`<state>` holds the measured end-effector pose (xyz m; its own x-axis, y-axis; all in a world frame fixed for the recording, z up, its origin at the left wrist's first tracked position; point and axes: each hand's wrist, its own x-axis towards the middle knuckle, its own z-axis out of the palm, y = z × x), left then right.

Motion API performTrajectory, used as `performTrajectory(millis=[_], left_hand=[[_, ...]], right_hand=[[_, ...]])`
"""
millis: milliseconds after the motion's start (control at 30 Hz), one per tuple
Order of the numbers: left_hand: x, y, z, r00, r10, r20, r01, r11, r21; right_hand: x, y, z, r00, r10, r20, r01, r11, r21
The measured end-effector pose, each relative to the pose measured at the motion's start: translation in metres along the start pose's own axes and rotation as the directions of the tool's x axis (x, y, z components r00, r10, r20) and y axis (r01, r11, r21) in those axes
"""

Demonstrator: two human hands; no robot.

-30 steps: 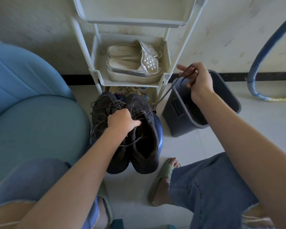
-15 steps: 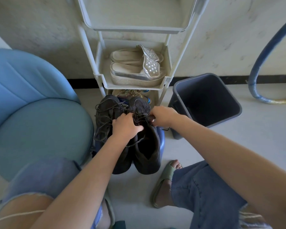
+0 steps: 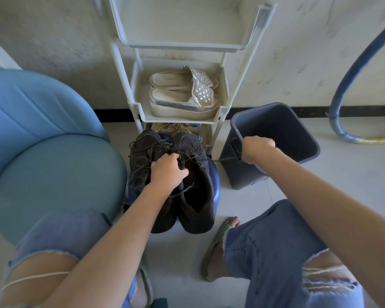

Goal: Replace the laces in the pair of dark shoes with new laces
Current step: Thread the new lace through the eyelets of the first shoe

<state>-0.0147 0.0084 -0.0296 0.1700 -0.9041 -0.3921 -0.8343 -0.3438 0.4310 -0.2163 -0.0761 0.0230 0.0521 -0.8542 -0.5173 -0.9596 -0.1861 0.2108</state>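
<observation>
Place: home interior, shoe-storage corner
Rack: white plastic shoe rack [image 3: 176,119] against the wall [image 3: 53,52], pale sandals [image 3: 176,101] on a shelf
Seating: blue padded chair [image 3: 53,170]
Floor: pale tiles [image 3: 353,174], grey waste bin [image 3: 287,134] beside rack

There is just 1 camera. It sits on the person's head and looks forward and down. The view is very wide, so straight things lean and bend near the edges. The person's legs [image 3: 276,252] fill the bottom, very close. The dark shoes [image 3: 196,196] sit in the middle, on the floor [image 3: 320,185] close in front. The rack [image 3: 180,118] and the wall [image 3: 53,41] are at the top, farther off.
</observation>
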Motion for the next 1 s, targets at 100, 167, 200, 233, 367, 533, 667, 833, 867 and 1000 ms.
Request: performTrajectory(millis=[100,167,200,233,367,533,667,833,867,1000], left_hand=[[-0.001,0.003,0.003,0.999,0.007,-0.035,-0.006,0.999,0.044],[-0.001,0.004,0.004,0.999,-0.002,-0.035,0.004,0.999,0.053],[-0.001,0.004,0.004,0.999,-0.013,-0.032,0.014,0.999,0.044],[-0.001,0.004,0.004,0.999,-0.027,-0.034,0.028,0.999,0.027],[-0.005,0.007,0.009,0.992,-0.050,-0.119,0.055,0.998,0.037],[-0.009,0.005,0.014,0.971,-0.045,-0.235,0.066,0.994,0.083],[-0.009,0.001,0.014,0.973,-0.061,-0.223,0.067,0.998,0.016],[-0.013,0.001,0.016,0.971,-0.043,-0.237,0.051,0.998,0.031],[-0.014,0.001,0.016,0.969,-0.042,-0.242,0.051,0.998,0.032],[-0.015,0.003,0.017,0.959,-0.013,-0.284,0.005,1.000,-0.030]], right_hand=[[0.001,-0.011,0.004,0.990,-0.131,0.061,0.117,0.976,0.186],[0.003,-0.025,0.005,0.966,-0.258,0.008,0.244,0.926,0.289],[0.004,-0.032,0.006,0.953,-0.303,-0.026,0.294,0.899,0.325],[0.005,-0.038,0.007,0.941,-0.333,-0.053,0.331,0.881,0.339],[0.009,-0.054,0.016,0.918,-0.388,-0.084,0.396,0.875,0.279],[0.013,-0.056,0.017,0.925,-0.368,-0.096,0.380,0.883,0.277],[0.009,-0.048,0.008,0.950,-0.272,-0.157,0.306,0.911,0.275],[0.005,-0.040,0.008,0.973,-0.227,-0.026,0.225,0.927,0.302],[0.005,-0.039,0.009,0.968,-0.251,0.023,0.226,0.906,0.359],[0.009,-0.034,0.005,0.973,-0.213,-0.093,0.226,0.768,0.599]])
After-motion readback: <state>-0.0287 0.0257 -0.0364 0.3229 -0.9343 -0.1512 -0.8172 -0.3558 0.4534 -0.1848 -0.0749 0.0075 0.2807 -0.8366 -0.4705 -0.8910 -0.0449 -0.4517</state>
